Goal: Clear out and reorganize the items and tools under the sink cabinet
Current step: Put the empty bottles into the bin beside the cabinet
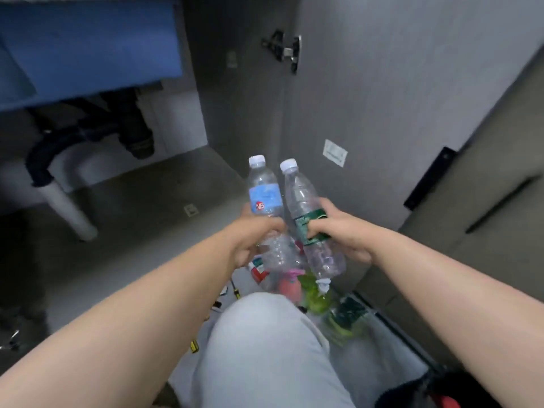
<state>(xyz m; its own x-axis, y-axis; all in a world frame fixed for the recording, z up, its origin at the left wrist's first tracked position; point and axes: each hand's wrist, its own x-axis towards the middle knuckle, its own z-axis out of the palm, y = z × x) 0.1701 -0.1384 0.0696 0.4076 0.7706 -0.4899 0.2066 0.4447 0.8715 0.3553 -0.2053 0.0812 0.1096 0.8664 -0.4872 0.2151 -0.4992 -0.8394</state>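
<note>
My left hand point(250, 237) grips a clear plastic bottle with a blue label point(265, 198) and a white cap, held upright. Right beside it, my right hand point(338, 231) grips a second clear bottle with a green label point(306, 213), also white-capped and leaning slightly left. The two bottles nearly touch at mid-height. Both are held in the air in front of the open sink cabinet, above its grey floor point(164, 201). The cabinet floor in view is bare.
Black drain pipes point(132, 134) and a white pipe point(67, 207) hang under the blue sink basin point(88, 54) at the left. The open cabinet door point(382, 98) stands at the right. Below my hands, by my knee point(265, 334), lie pink, green and red items point(309, 290) on the floor.
</note>
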